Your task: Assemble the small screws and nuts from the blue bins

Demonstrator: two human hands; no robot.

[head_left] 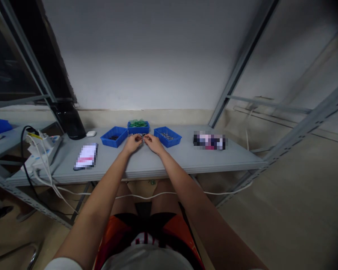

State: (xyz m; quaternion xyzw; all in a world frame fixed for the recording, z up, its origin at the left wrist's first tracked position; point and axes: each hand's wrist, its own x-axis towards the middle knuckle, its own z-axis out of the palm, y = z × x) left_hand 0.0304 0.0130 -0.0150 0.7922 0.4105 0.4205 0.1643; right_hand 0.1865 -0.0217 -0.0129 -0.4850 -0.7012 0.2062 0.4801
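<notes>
Both hands meet over the middle of the grey table, fingertips almost touching. My left hand (133, 143) is closed in a pinch, and so is my right hand (154, 143); whatever sits between the fingers is too small to name. Just behind them lies a row of small metal pieces (132, 134). A blue bin (106, 141) with dark small parts stands to the left. On the right, another blue bin (174, 142) holds thin silvery pieces. A third blue bin (139, 129) at the back contains green items.
A phone (86, 156) lies left on the table (146, 163), near a white case (91, 133) and a black bottle (70, 122). A power strip (42, 153) with cables occupies the left end. A blurred object (210, 141) rests at right. Metal posts (231, 84) frame the table.
</notes>
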